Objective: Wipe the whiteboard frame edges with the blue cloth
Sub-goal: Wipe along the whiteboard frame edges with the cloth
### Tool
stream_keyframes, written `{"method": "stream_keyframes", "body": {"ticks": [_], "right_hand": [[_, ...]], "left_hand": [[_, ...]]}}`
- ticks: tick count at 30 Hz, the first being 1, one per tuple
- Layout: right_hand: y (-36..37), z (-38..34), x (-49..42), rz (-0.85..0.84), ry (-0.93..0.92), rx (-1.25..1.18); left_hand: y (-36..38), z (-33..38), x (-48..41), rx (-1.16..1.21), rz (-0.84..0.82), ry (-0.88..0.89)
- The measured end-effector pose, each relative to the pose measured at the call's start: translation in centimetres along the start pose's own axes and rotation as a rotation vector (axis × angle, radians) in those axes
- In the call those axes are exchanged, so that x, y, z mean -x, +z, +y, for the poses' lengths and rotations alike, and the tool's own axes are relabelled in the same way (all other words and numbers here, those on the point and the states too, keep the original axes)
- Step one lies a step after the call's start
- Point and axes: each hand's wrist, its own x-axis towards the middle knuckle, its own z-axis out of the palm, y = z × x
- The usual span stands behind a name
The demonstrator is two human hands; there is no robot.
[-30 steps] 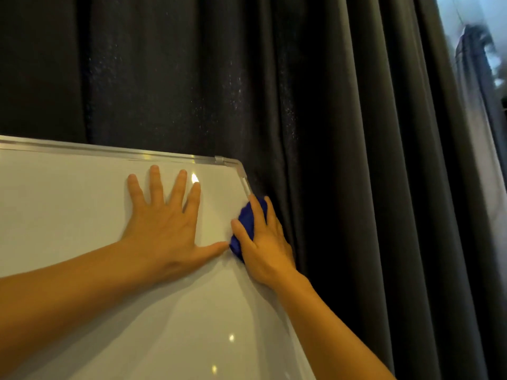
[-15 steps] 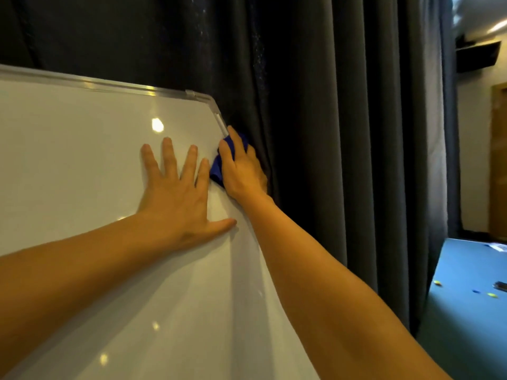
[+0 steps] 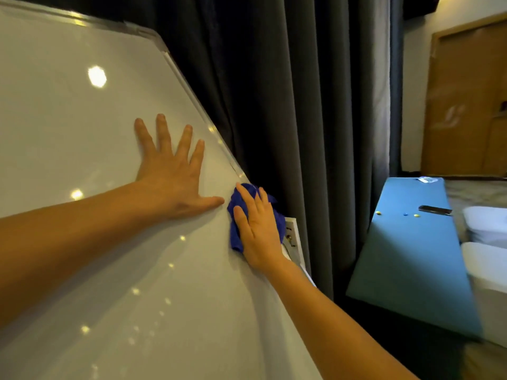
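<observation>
The right hand (image 3: pixel 258 229) presses the crumpled blue cloth (image 3: pixel 236 215) flat on the silver whiteboard frame (image 3: pixel 192 97) at its right edge; this edge runs on downward. The left hand (image 3: pixel 171 171) lies open, holding nothing.

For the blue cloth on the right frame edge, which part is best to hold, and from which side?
Hold the bunched lower fold of the blue cloth, coming from the board's front. The right hand covers the middle, and the far side wraps toward the curtain.
</observation>
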Motion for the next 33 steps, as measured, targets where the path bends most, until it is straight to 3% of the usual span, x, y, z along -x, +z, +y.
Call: {"method": "stream_keyframes", "body": {"ticks": [7,11,15,19,22,24,26,28,33], "right_hand": [[-0.8,5.2,10.4,0.010,0.160,-0.078],[-1.1,5.7,11.5,0.032,0.223,-0.088],[-1.1,4.5,11.8,0.062,0.312,-0.250],[-2.9,2.1,8.3,0.351,0.888,-1.131],[-5.7,0.3,4.1,0.354,0.811,-1.858],[-8.9,-0.3,0.7,0.442,0.649,-2.050],[-12.2,-0.3,-1.6,0.568,0.450,-1.970],[-14.6,0.6,-2.7,0.645,0.340,-1.711],[-17.0,5.8,-0.3,0.796,0.497,-0.959]], "left_hand": [[0.2,3.1,1.4,0.001,-0.034,0.138],[0.2,4.9,2.2,-0.007,-0.043,0.175],[0.6,6.2,2.7,-0.026,-0.049,0.177],[0.9,6.2,2.9,-0.016,-0.053,0.165],[0.9,6.4,2.9,0.002,-0.060,0.163],[0.7,6.7,2.8,0.011,-0.051,0.164],[0.7,6.8,2.8,0.022,-0.039,0.171],[0.7,6.7,2.8,0.025,-0.031,0.173],[0.8,7.0,2.7,0.003,-0.007,0.169]]}}
